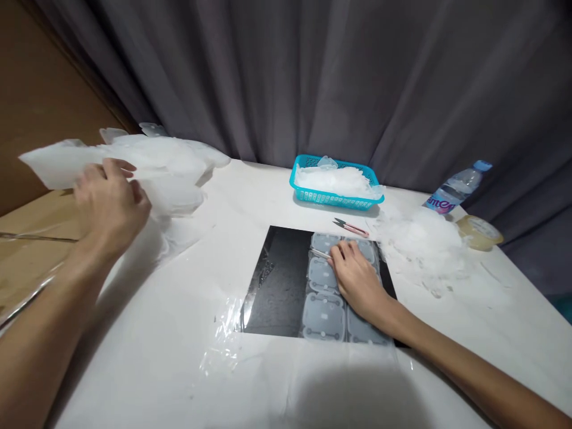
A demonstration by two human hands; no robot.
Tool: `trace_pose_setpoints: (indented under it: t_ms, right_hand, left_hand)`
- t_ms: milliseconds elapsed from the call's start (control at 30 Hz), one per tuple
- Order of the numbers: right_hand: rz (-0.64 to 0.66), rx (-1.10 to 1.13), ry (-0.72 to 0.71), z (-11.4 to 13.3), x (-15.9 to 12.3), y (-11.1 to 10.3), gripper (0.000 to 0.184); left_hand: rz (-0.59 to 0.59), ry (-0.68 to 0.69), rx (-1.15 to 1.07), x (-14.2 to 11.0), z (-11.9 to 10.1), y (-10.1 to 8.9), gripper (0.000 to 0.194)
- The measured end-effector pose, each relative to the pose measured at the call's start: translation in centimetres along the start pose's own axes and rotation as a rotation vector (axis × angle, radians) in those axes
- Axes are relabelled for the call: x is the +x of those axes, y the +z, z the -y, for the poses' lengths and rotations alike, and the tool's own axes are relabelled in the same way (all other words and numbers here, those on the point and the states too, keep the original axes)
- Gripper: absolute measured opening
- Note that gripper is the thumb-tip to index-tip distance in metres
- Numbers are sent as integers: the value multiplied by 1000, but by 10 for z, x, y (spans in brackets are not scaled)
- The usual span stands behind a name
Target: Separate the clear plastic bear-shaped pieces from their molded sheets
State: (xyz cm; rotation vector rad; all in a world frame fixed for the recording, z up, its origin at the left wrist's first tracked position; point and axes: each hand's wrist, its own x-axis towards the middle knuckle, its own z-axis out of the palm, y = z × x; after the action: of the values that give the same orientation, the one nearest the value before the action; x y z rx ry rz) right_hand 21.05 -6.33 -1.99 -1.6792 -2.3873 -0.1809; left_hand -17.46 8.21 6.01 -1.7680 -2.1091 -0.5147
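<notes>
At the upper left, my left hand [109,202] has its fingers curled over a pile of thin, translucent white plastic sheets [174,158]. It grips the edge of one sheet [53,161], though the fingertips are partly hidden. My right hand [357,280] rests on a clear plastic sheet [325,319] marked with rounded grey squares, which lies on a black mat [281,286]. Between the fingers of that hand is a thin, silvery pointed tool [320,254]; its kind is not clear. Just beyond the mat lies a pair of thread snips [351,227] with pink handles.
A turquoise basket [335,199] at the back holds white plastic pieces. On the right are a heap of plastic scraps [424,244], a water bottle [458,187] and a roll of tape [480,232]. Cardboard [40,256] stands at the left; a grey curtain [268,77] hangs behind.
</notes>
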Motion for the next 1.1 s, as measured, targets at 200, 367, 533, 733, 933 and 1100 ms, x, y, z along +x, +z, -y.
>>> trace_pose_setpoints:
  t_ms: [200,367,533,733,933,1100]
  right_hand:
    - [-199,441,120,6,6,-1,19]
    - [-152,568,232,11,10,-3,8]
    - [-13,575,341,10,22,-8,22]
    - [135,870,319,9,37,-18,44]
    - [459,1399,276,-2,47,-64,43]
    - [316,1739,310,5,35,-110,32]
  left_hand:
    - [236,562,-363,-56,-82,-10,28]
    - [479,748,-637,-113,-127,0,41]
    - [648,750,-765,-150,-142,1,38]
    - [708,722,-1025,-171,-150,-12,20]
    - [646,866,-1199,-174,-139,-42,33]
    - [522,803,-1334,-162,-126,-37,46]
